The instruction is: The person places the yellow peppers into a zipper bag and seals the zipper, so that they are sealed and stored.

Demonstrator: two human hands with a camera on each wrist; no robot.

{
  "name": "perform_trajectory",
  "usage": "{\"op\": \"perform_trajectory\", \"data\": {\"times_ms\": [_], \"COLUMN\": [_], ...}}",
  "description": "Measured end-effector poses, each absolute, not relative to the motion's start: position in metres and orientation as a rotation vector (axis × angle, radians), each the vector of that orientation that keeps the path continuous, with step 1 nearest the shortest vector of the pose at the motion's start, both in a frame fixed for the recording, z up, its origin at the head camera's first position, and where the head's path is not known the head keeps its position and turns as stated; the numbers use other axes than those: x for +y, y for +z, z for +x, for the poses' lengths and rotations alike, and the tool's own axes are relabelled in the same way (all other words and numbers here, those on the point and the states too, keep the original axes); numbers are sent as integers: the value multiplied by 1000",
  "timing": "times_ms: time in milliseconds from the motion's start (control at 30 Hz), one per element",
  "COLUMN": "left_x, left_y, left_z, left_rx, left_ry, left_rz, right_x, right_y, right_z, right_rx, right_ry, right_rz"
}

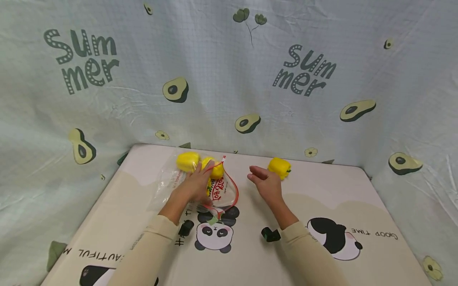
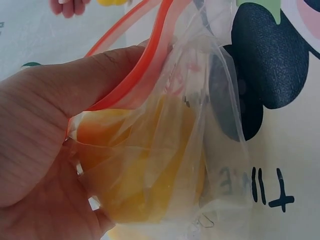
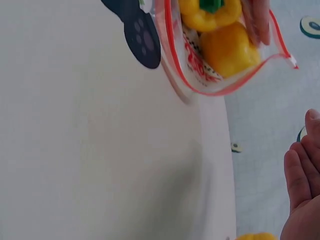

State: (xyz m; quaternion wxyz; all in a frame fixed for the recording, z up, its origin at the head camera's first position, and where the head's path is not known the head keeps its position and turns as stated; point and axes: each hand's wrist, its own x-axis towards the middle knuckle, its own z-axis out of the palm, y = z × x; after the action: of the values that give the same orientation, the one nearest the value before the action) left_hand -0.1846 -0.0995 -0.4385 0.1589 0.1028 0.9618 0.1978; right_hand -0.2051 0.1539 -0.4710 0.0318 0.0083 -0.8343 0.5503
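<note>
A clear zip-top bag (image 1: pixel 229 191) with a red seal lies on the table, its mouth spread toward the right. Inside are several yellow bell peppers (image 1: pixel 187 161), one showing its green stem (image 3: pixel 212 5) in the right wrist view. My left hand (image 1: pixel 196 186) grips the bag near its mouth. In the left wrist view its thumb lies along the red seal (image 2: pixel 159 52), and a pepper (image 2: pixel 142 170) shows through the plastic beside the palm. My right hand (image 1: pixel 268 185), holding nothing, is raised with loosely bent fingers. Just beyond it sits a single yellow bell pepper (image 1: pixel 279 167).
Panda drawings and lettering decorate the pale tabletop (image 1: pixel 247 262). A black wrist-worn piece (image 1: pixel 186 228) shows beside the left forearm and another (image 1: pixel 270 234) beside the right. Behind the table's far edge hangs a curtain (image 1: pixel 211 59) printed with avocados.
</note>
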Motion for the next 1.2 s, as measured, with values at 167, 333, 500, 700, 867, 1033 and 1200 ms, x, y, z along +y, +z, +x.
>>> {"op": "perform_trajectory", "data": {"times_ms": [167, 333, 500, 700, 867, 1033, 1200], "left_x": [-98, -98, -97, -93, -90, -88, -88], "left_y": [-439, -439, -439, -445, -448, -446, -444], "left_z": [-186, -185, -184, -183, -182, -183, -183], "left_rx": [2758, 2772, 2787, 2797, 2800, 2812, 2809], "left_ry": [554, 527, 491, 512, 518, 565, 560], "left_rz": [278, 241, 243, 218, 198, 189, 191], "right_x": [166, 177, 190, 207, 220, 237, 252], "right_y": [-472, -471, -470, -470, -468, -470, -476], "right_z": [-210, -216, -221, -222, -225, -233, -243], "right_rx": [-2526, -2484, -2407, -2382, -2396, -2410, -2516], "right_ry": [1697, 1685, 1695, 1647, 1585, 1559, 1664], "right_rz": [-3, -46, -79, -169, -324, -394, -375]}}
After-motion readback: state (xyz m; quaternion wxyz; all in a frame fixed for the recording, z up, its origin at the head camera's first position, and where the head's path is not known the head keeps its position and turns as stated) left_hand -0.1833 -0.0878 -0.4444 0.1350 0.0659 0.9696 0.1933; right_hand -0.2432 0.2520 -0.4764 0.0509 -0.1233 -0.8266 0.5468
